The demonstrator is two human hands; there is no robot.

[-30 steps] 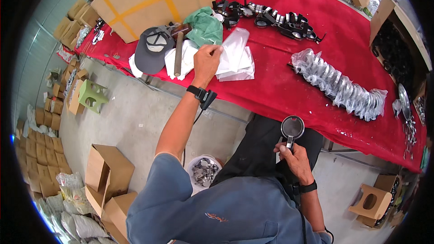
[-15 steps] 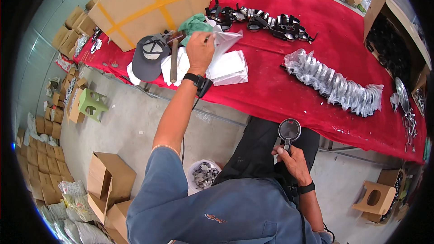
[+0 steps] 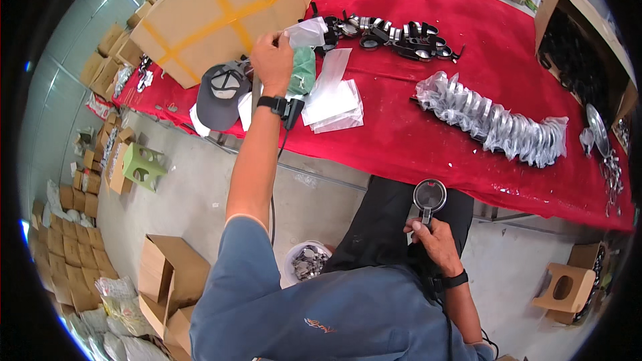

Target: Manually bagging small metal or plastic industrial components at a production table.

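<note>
In my left hand [image 3: 273,63], at the far left of the red table, a thin clear plastic bag [image 3: 308,31] is pinched between the fingers. Below it a stack of flat bags and white sheets [image 3: 332,108] lies beside a crumpled green cloth [image 3: 303,72]. A grey cap [image 3: 223,95] sits left of my wrist, and a wooden handle [image 3: 256,90] is partly behind the forearm. Over my lap, my right hand [image 3: 436,244] grips the short handle of a round metal-rimmed piece [image 3: 429,195] with a dark disc face, held upright.
Bagged round pieces [image 3: 491,120] lie in a curved row on the red tablecloth [image 3: 394,120]. Unwrapped black and silver ones [image 3: 394,33] are farther back. Cartons stand at the left [image 3: 227,13] and right [image 3: 588,47]. A white bucket of metal bits [image 3: 307,262] is on the floor.
My left hand has moved up and left, lifting a clear bag away from the stack and over the green cloth. My right hand keeps its grip on the round piece.
</note>
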